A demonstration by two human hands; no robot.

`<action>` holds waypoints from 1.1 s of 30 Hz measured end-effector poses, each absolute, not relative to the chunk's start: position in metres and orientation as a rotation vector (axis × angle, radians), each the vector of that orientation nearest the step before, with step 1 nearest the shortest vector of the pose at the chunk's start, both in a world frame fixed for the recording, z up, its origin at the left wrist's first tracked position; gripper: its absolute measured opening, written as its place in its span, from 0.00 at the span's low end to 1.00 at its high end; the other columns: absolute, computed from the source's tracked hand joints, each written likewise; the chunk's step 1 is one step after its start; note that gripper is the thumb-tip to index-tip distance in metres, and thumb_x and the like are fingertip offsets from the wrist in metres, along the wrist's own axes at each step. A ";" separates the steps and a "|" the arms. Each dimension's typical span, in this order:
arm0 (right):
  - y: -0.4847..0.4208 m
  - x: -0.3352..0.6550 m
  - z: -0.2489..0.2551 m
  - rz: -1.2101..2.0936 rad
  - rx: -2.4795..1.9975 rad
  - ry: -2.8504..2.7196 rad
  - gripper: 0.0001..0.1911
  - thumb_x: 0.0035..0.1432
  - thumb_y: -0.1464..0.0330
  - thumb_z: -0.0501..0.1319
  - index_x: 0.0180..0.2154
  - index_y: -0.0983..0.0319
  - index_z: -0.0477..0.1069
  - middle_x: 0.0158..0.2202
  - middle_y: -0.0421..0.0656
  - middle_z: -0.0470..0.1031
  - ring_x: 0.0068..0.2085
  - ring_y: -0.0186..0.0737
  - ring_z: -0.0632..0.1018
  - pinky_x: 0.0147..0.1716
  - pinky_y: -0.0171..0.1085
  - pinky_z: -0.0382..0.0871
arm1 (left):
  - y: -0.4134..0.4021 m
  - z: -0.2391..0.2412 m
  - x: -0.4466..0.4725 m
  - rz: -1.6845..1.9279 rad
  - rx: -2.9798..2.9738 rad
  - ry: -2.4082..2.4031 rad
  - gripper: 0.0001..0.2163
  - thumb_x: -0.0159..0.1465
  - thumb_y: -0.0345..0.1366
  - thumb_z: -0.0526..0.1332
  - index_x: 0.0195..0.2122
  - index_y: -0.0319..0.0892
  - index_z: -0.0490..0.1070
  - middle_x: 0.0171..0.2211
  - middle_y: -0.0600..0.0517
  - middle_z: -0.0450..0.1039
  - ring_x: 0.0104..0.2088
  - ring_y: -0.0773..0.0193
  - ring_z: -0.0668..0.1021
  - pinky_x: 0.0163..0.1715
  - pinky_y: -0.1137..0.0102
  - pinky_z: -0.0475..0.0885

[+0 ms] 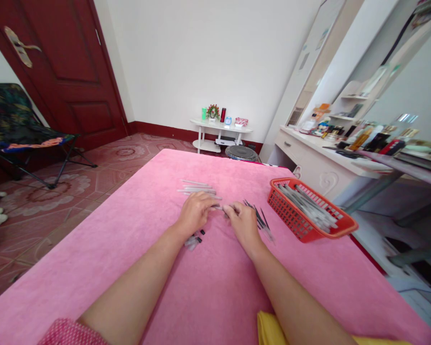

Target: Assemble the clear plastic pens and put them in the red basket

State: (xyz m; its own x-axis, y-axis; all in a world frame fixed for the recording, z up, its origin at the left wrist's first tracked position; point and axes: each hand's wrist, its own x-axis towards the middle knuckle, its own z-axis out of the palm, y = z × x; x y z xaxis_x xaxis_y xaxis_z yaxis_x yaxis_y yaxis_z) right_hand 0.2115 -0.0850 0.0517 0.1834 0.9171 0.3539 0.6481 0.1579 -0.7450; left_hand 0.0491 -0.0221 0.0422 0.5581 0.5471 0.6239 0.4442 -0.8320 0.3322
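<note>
Over the pink cloth, my left hand (196, 211) and my right hand (241, 220) meet with fingers pinched on one slim pen (218, 207), held roughly level between them. The fingers cover much of it. Just beyond my left hand lies a loose row of pale, see-through pen barrels (196, 186). Several thin black sticks (260, 216), like pen refills, rest beside my right hand. Below my left wrist is a small heap of clear pieces with black ends (194, 240), probably pen caps.
An orange-red plastic basket (290, 220) full of long pale pens (309, 206) stands on the right of the pink-covered table (129, 249). Yellow cloth (269, 328) lies at the near edge. Beyond are a cluttered dressing table (319, 163), a low white stand (197, 122) and a folding chair (28, 129).
</note>
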 end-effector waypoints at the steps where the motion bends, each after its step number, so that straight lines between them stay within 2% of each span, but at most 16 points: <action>1: -0.085 0.212 0.052 0.373 -1.591 -1.557 0.19 0.59 0.61 0.51 0.22 0.62 0.70 0.20 0.42 0.73 0.23 0.36 0.73 0.26 0.33 0.62 | -0.023 0.043 0.050 1.145 2.642 0.852 0.10 0.59 0.29 0.58 0.39 0.45 0.75 0.37 0.48 0.76 0.42 0.58 0.74 0.40 0.62 0.67; 3: -0.086 0.214 0.054 0.354 -1.623 -1.589 0.21 0.60 0.59 0.50 0.23 0.62 0.70 0.20 0.42 0.73 0.24 0.36 0.73 0.26 0.33 0.62 | -0.023 0.044 0.050 1.151 2.637 0.871 0.10 0.59 0.29 0.58 0.39 0.45 0.75 0.36 0.48 0.76 0.42 0.57 0.74 0.40 0.62 0.67; 7: -0.083 0.215 0.053 0.325 -1.577 -1.632 0.08 0.52 0.64 0.59 0.33 0.61 0.71 0.28 0.41 0.76 0.28 0.36 0.74 0.29 0.33 0.62 | -0.024 0.045 0.048 1.136 2.623 0.938 0.09 0.59 0.29 0.58 0.38 0.44 0.76 0.36 0.48 0.76 0.40 0.58 0.74 0.40 0.62 0.68; 10: -0.083 0.216 0.050 0.316 -1.587 -1.696 0.03 0.52 0.69 0.57 0.28 0.60 0.69 0.24 0.38 0.73 0.26 0.35 0.72 0.28 0.32 0.61 | -0.023 0.045 0.047 1.138 2.611 0.940 0.09 0.59 0.29 0.58 0.38 0.45 0.76 0.36 0.48 0.76 0.40 0.58 0.74 0.40 0.62 0.68; 12: -0.083 0.216 0.050 0.298 -1.628 -1.725 0.06 0.54 0.68 0.55 0.26 0.60 0.68 0.22 0.37 0.71 0.25 0.35 0.71 0.27 0.32 0.59 | -0.022 0.044 0.047 1.136 2.611 0.928 0.10 0.59 0.28 0.58 0.39 0.45 0.76 0.36 0.49 0.76 0.41 0.58 0.74 0.41 0.62 0.68; 16: -0.087 0.213 0.056 0.267 -1.640 -1.713 0.05 0.53 0.66 0.57 0.32 0.59 0.69 0.25 0.38 0.73 0.26 0.36 0.72 0.26 0.32 0.58 | -0.022 0.044 0.048 1.148 2.614 0.923 0.10 0.59 0.28 0.58 0.39 0.45 0.76 0.36 0.48 0.76 0.41 0.58 0.74 0.41 0.61 0.68; 18: -0.088 0.212 0.059 0.252 -1.646 -1.732 0.05 0.55 0.66 0.56 0.31 0.60 0.68 0.24 0.39 0.73 0.26 0.36 0.72 0.27 0.32 0.58 | -0.022 0.043 0.048 1.152 2.623 0.908 0.10 0.58 0.28 0.59 0.39 0.45 0.76 0.36 0.48 0.76 0.42 0.57 0.74 0.41 0.62 0.68; 22: -0.090 0.213 0.063 0.265 -1.714 -1.758 0.19 0.62 0.63 0.47 0.22 0.60 0.67 0.20 0.41 0.71 0.24 0.36 0.72 0.27 0.33 0.58 | -0.023 0.042 0.049 1.135 2.648 0.882 0.10 0.58 0.27 0.59 0.39 0.45 0.76 0.37 0.48 0.76 0.43 0.57 0.74 0.40 0.62 0.67; 27: -0.088 0.215 0.061 0.272 -1.668 -1.729 0.08 0.56 0.63 0.56 0.31 0.59 0.70 0.24 0.40 0.74 0.26 0.36 0.72 0.26 0.32 0.58 | -0.022 0.042 0.049 1.136 2.629 0.888 0.10 0.59 0.29 0.59 0.40 0.45 0.75 0.37 0.48 0.76 0.41 0.58 0.74 0.40 0.62 0.67; 31: -0.087 0.215 0.060 0.303 -1.682 -1.732 0.19 0.61 0.61 0.48 0.23 0.60 0.68 0.20 0.41 0.71 0.24 0.36 0.71 0.26 0.32 0.59 | -0.022 0.042 0.049 1.134 2.643 0.872 0.10 0.59 0.29 0.59 0.39 0.45 0.76 0.37 0.48 0.76 0.42 0.57 0.74 0.41 0.61 0.67; 33: -0.087 0.215 0.059 0.310 -1.653 -1.713 0.16 0.60 0.60 0.50 0.27 0.60 0.70 0.23 0.41 0.73 0.25 0.36 0.72 0.26 0.32 0.59 | -0.022 0.042 0.049 1.140 2.637 0.874 0.10 0.59 0.29 0.58 0.39 0.45 0.75 0.37 0.48 0.76 0.42 0.57 0.74 0.41 0.61 0.68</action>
State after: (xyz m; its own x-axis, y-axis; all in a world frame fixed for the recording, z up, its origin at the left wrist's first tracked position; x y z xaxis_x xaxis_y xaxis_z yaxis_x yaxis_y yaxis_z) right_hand 0.2154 -0.0870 0.0589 0.0865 0.9409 0.3274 0.7666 0.1470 -0.6251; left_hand 0.0489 -0.0219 0.0418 0.5447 0.5613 0.6231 0.4559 -0.8218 0.3418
